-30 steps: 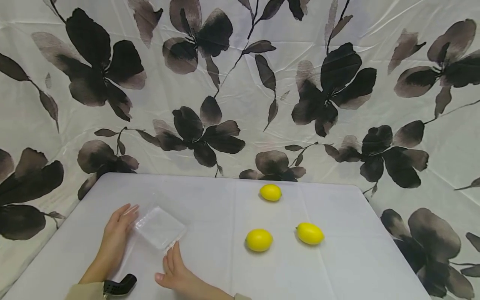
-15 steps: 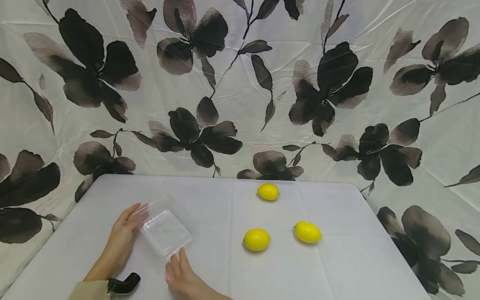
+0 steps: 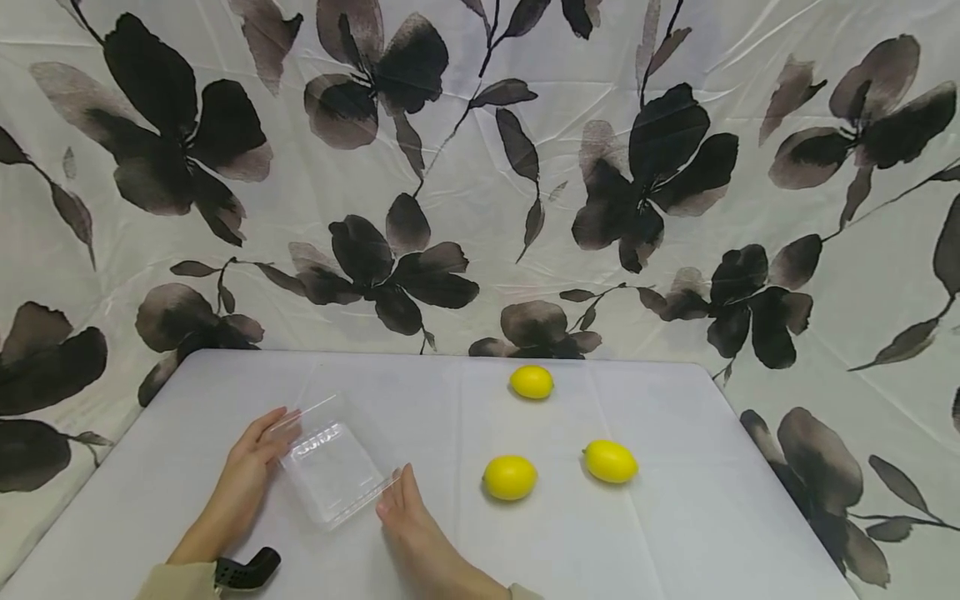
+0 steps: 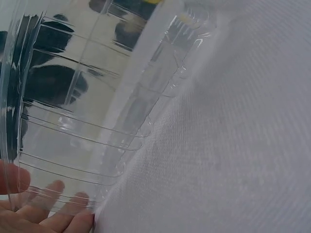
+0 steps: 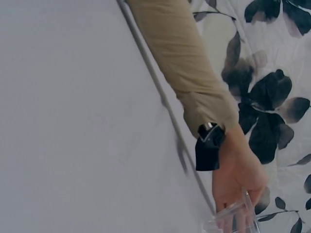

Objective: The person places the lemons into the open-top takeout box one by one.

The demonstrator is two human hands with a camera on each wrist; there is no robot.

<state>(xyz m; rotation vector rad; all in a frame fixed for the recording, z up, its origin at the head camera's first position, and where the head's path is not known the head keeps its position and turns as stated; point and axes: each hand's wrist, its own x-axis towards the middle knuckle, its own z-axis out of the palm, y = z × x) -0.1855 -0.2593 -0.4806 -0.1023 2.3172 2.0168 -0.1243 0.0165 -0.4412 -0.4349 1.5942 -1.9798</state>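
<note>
A clear plastic clamshell container (image 3: 333,471) lies on the white table (image 3: 675,542) at the near left, its lid slightly raised at the far side. My left hand (image 3: 251,467) holds its left edge; in the left wrist view the thumb and fingers (image 4: 48,218) show on either side of the ribbed plastic (image 4: 97,121). The straight fingers of my right hand (image 3: 408,517) touch the container's near right corner. The right wrist view shows only my left hand (image 5: 238,174), its tan sleeve (image 5: 184,73) and a corner of the container (image 5: 238,216).
Three yellow lemons lie to the right of the container: one at the back (image 3: 532,382), one in the middle (image 3: 510,477), one further right (image 3: 611,461). A floral cloth backdrop (image 3: 480,208) hangs behind and beside the table. A black wrist strap (image 3: 243,571) sits on my left arm.
My right hand has slid rightwards along the container's near edge to its right corner. The container has turned a little and its lid edge has lifted by my left fingers.
</note>
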